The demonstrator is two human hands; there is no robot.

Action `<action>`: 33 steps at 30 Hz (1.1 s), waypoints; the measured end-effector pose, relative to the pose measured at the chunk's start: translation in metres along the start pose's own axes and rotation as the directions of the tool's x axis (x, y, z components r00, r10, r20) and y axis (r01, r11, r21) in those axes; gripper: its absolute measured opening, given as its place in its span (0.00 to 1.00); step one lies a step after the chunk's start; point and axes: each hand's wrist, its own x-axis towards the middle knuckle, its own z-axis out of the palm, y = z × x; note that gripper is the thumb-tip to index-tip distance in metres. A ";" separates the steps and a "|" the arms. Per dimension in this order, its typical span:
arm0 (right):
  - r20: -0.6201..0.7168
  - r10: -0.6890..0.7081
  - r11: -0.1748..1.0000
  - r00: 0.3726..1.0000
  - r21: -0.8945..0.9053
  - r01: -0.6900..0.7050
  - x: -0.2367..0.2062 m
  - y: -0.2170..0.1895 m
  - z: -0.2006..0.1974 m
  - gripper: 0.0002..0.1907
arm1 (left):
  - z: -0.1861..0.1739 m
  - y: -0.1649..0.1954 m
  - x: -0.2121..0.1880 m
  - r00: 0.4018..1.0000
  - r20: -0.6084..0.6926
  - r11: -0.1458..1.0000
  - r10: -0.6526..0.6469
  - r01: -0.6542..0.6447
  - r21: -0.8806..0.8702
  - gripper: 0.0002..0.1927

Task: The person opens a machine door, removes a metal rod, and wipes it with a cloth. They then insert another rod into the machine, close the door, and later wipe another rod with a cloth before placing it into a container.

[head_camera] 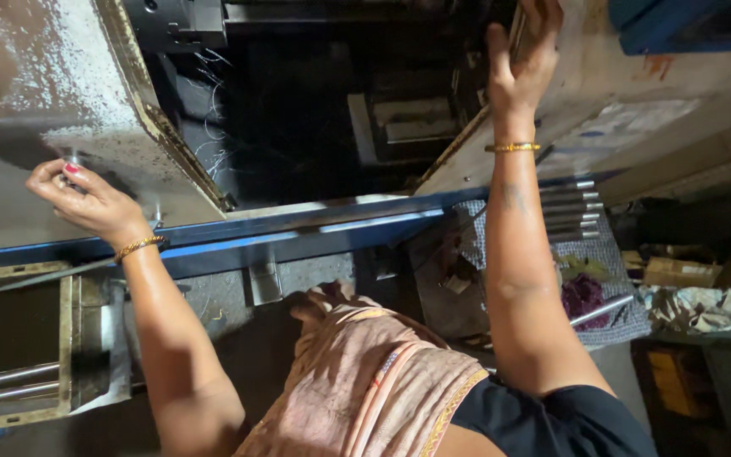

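Observation:
My left hand is closed on a small knob or handle on the grey sliding door of a metal-working machine, at the left. My right hand reaches up and grips the edge of the machine's right-hand panel, beside the dark opening. Both wrists wear gold bangles. Inside the opening I see dark machine parts and thin wiry metal shavings. A blue rail runs below the opening.
Several shiny steel rods lie side by side on a patterned cloth to the right, with rags and a cardboard box beyond. Two steel bars rest in a tray at lower left. Peach fabric of my clothing hangs below.

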 end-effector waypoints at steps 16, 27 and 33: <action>-0.009 0.046 0.947 0.999 0.318 -0.041 0.004 -0.006 -0.012 0.17 | 0.003 -0.008 -0.007 0.999 -0.030 0.994 0.018 -0.015 0.104 0.11; -0.055 0.057 0.944 0.997 0.328 -0.036 0.005 -0.009 -0.010 0.17 | 0.005 -0.021 -0.012 0.998 -0.060 0.993 0.009 -0.001 0.121 0.11; -0.045 0.005 0.972 0.999 0.237 0.006 0.005 -0.011 -0.010 0.15 | 0.008 -0.014 -0.013 0.997 -0.082 0.989 -0.008 0.020 0.149 0.12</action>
